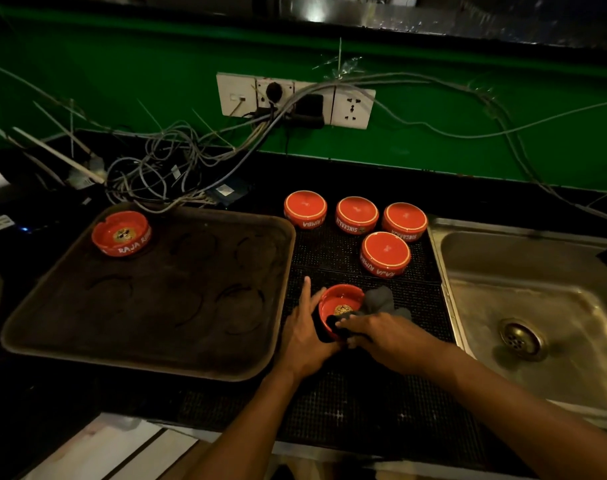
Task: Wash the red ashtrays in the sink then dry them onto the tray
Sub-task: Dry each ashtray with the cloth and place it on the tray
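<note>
A red ashtray (340,301) stands upright on the black mat between tray and sink. My left hand (303,336) holds its left side, index finger stretched out. My right hand (378,332) grips a dark grey cloth (381,301) and presses it into the ashtray's bowl. One more red ashtray (121,233) sits upright in the far left corner of the brown tray (149,348). Several red ashtrays lie upside down on the mat behind, the nearest one (385,252) just beyond the cloth.
The steel sink (523,292) with its drain (522,337) lies to the right. A tangle of cables (163,168) and a wall socket strip (295,100) sit behind the tray against the green wall. The counter's front edge runs just below my forearms.
</note>
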